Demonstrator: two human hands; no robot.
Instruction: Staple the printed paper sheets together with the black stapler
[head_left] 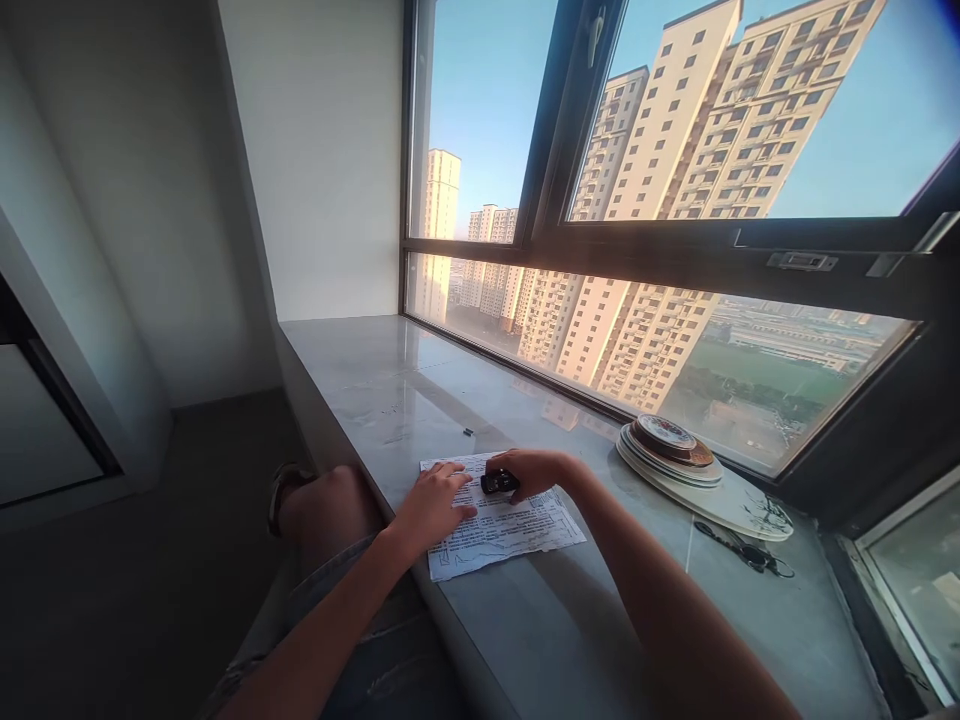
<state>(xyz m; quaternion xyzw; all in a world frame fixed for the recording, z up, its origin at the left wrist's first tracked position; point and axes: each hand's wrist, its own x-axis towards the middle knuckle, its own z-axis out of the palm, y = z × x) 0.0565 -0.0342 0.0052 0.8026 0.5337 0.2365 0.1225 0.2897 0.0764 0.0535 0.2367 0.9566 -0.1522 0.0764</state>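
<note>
While the left hand (433, 502) lies splayed on paper (517, 530), the right hand (534, 471) grips a black object (496, 482).

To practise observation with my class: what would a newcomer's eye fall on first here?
Probably the sunlit apartment towers beyond the window, upper right. Next, below centre on the windowsill, the left hand spread on a printed sheet, and the right hand gripping a small black object over it. Then the stack of plates, to the right.
</note>
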